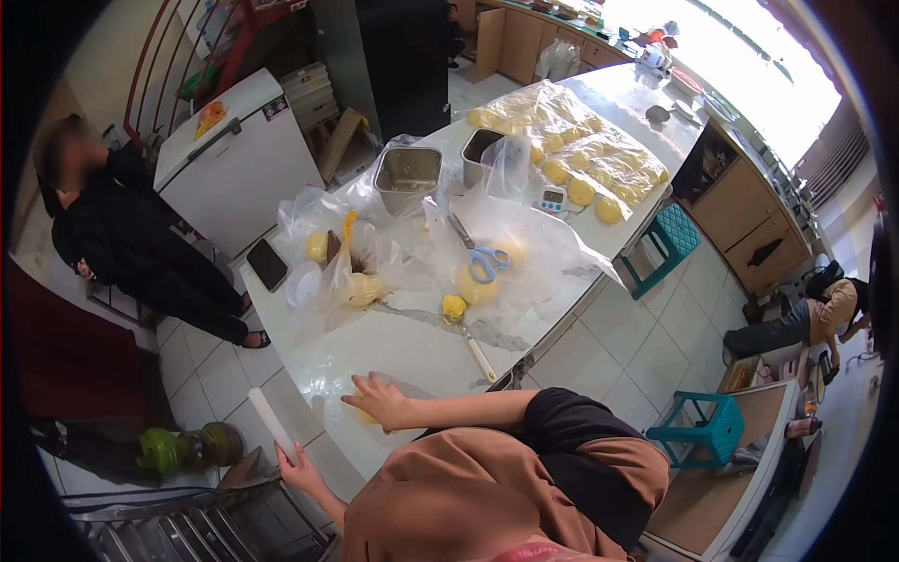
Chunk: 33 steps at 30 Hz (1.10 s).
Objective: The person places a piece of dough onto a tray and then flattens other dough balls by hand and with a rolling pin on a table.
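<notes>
My left hand (300, 470) is closed around one end of a white rolling pin (270, 419), raised beside the table's near left edge. Fingers spread, my right hand (377, 401) lies over a piece of yellow dough (359, 393) on the tabletop, mostly hidden under it. Farther in, a scoop-like tool (479, 358) with a pale handle has a yellow lump (453, 306) at its head. Blue-handled scissors (482, 262) rest on a plastic sheet (534, 234) over yellow dough pieces. A bag of pale yellow filling (365, 288) stands left of them.
Two metal tins (408, 178) and a timer (552, 198) stand beyond, near plastic-covered dough balls (581, 192). A phone (267, 266) lies at the left edge. One person (122, 234) stands left; another (833, 314) is at the right. Green stools (698, 429) flank the table's right side.
</notes>
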Available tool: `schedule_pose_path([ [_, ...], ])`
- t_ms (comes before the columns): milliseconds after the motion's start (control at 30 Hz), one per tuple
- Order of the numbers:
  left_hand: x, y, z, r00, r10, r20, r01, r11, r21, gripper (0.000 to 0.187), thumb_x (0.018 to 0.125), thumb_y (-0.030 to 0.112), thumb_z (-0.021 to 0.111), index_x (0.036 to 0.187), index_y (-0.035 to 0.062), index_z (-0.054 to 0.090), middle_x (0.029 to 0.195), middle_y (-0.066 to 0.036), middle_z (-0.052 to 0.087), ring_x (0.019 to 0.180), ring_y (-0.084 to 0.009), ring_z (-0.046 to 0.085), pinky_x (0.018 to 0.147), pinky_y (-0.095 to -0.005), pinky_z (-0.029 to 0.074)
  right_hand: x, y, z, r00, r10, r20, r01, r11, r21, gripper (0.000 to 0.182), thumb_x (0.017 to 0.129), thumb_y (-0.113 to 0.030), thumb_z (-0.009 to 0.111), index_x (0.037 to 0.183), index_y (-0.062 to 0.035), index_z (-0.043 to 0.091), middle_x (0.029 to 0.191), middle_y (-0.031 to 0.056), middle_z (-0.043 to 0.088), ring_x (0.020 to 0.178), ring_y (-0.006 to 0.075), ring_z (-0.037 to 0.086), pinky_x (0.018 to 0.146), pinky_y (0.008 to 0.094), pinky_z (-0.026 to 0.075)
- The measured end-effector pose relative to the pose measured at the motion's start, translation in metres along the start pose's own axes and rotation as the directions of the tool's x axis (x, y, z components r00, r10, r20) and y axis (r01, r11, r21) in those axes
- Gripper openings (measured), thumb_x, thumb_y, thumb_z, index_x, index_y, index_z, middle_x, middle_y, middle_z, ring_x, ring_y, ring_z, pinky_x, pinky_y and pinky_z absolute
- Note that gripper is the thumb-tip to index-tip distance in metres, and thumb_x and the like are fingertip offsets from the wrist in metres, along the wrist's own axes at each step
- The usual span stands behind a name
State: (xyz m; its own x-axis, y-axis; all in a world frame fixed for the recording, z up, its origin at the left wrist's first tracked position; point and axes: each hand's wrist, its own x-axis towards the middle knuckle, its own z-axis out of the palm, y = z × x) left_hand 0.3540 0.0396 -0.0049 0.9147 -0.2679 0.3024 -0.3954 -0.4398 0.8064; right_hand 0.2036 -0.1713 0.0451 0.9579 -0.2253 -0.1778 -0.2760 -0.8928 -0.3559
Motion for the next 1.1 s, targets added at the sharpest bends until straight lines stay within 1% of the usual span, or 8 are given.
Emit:
schedule_pose_path([
  [267, 0.000, -0.009, -0.001, 0.999, 0.011, -0.035, -0.010, 1.000, 0.024, 0.044, 0.081, 0.010, 0.064, 0.120, -0.0057, 0.051, 0.114, -0.020, 0.058, 0.101, -0.0272, 0.057, 0.090, -0.0352, 0.042, 0.028, 0.004, 0.043, 0.999, 0.028, -0.028, -0.026, 0.996, 0.089, 0.053, 0.063, -0.004, 0.069, 0.112, -0.0084, 0.051, 0.115, 0.0191, 0.041, 0.103, 0.0376, 0.047, 0.072, 0.0423, 0.054],
  [433, -0.002, -0.002, -0.003, 0.999, 0.005, -0.044, -0.005, 1.000, 0.000, 0.044, 0.080, 0.009, 0.063, 0.120, -0.0059, 0.051, 0.113, -0.020, 0.059, 0.100, -0.0264, 0.057, 0.090, -0.0349, 0.042, 0.025, 0.004, 0.005, 1.000, 0.005, 0.007, -0.006, 0.981, 0.192, 0.048, 0.063, -0.001, 0.065, 0.109, -0.0071, 0.053, 0.112, 0.0180, 0.043, 0.102, 0.0359, 0.048, 0.071, 0.0409, 0.053],
  [533, -0.001, -0.002, -0.001, 0.999, -0.022, -0.032, 0.021, 0.999, -0.025, 0.044, 0.080, 0.008, 0.063, 0.120, -0.0059, 0.051, 0.113, -0.020, 0.059, 0.100, -0.0262, 0.057, 0.089, -0.0351, 0.042, 0.021, 0.003, -0.007, 0.996, -0.082, -0.025, 0.085, 0.980, 0.179, 0.050, 0.063, -0.001, 0.065, 0.111, -0.0087, 0.052, 0.113, 0.0162, 0.042, 0.104, 0.0356, 0.046, 0.072, 0.0429, 0.053],
  [733, 0.001, -0.008, 0.003, 0.999, 0.004, -0.033, -0.004, 1.000, -0.030, 0.045, 0.080, 0.009, 0.064, 0.120, -0.0062, 0.050, 0.114, -0.021, 0.058, 0.100, -0.0278, 0.057, 0.090, -0.0354, 0.042, 0.023, 0.006, 0.022, 0.988, -0.126, 0.087, 0.136, 0.983, -0.123, 0.072, 0.061, -0.009, 0.074, 0.126, -0.0148, 0.043, 0.132, 0.0163, 0.031, 0.119, 0.0398, 0.035, 0.078, 0.0528, 0.050],
  [833, -0.001, -0.004, 0.001, 0.999, -0.036, -0.012, 0.035, 0.998, -0.049, 0.045, 0.080, 0.010, 0.064, 0.120, -0.0064, 0.050, 0.115, -0.021, 0.057, 0.101, -0.0284, 0.057, 0.090, -0.0355, 0.041, 0.010, -0.006, -0.007, 0.998, 0.007, 0.057, -0.005, 1.000, -0.026, 0.088, 0.058, -0.021, 0.080, 0.133, -0.0171, 0.035, 0.137, 0.0187, 0.025, 0.122, 0.0424, 0.033, 0.079, 0.0543, 0.049],
  [933, -0.001, -0.008, 0.002, 0.998, -0.048, -0.030, 0.046, 0.998, -0.041, 0.046, 0.080, 0.011, 0.064, 0.121, -0.0059, 0.050, 0.115, -0.021, 0.057, 0.101, -0.0284, 0.057, 0.090, -0.0359, 0.041, 0.015, -0.008, 0.001, 0.989, 0.127, 0.074, -0.131, 0.990, 0.055, 0.068, 0.063, -0.019, 0.073, 0.124, -0.0157, 0.044, 0.131, 0.0208, 0.033, 0.118, 0.0407, 0.037, 0.066, 0.0539, 0.052],
  [1033, -0.001, -0.010, 0.002, 0.999, -0.036, -0.027, 0.034, 0.998, -0.053, 0.046, 0.080, 0.011, 0.064, 0.121, -0.0053, 0.050, 0.114, -0.021, 0.058, 0.101, -0.0282, 0.057, 0.090, -0.0361, 0.042, 0.017, -0.011, 0.020, 0.991, 0.133, -0.001, -0.133, 0.989, -0.058, 0.086, 0.057, -0.022, 0.081, 0.130, -0.0136, 0.038, 0.123, 0.0230, 0.037, 0.106, 0.0408, 0.045, 0.069, 0.0441, 0.054],
  [1100, -0.001, -0.005, 0.001, 0.999, -0.039, -0.023, 0.039, 0.999, -0.027, 0.045, 0.080, 0.011, 0.064, 0.121, -0.0052, 0.051, 0.114, -0.021, 0.058, 0.101, -0.0280, 0.057, 0.090, -0.0357, 0.042, 0.027, -0.006, 0.034, 0.992, 0.074, -0.101, -0.084, 0.992, -0.098, 0.057, 0.062, -0.014, 0.072, 0.114, -0.0100, 0.050, 0.112, 0.0202, 0.045, 0.100, 0.0370, 0.049, 0.068, 0.0409, 0.054],
])
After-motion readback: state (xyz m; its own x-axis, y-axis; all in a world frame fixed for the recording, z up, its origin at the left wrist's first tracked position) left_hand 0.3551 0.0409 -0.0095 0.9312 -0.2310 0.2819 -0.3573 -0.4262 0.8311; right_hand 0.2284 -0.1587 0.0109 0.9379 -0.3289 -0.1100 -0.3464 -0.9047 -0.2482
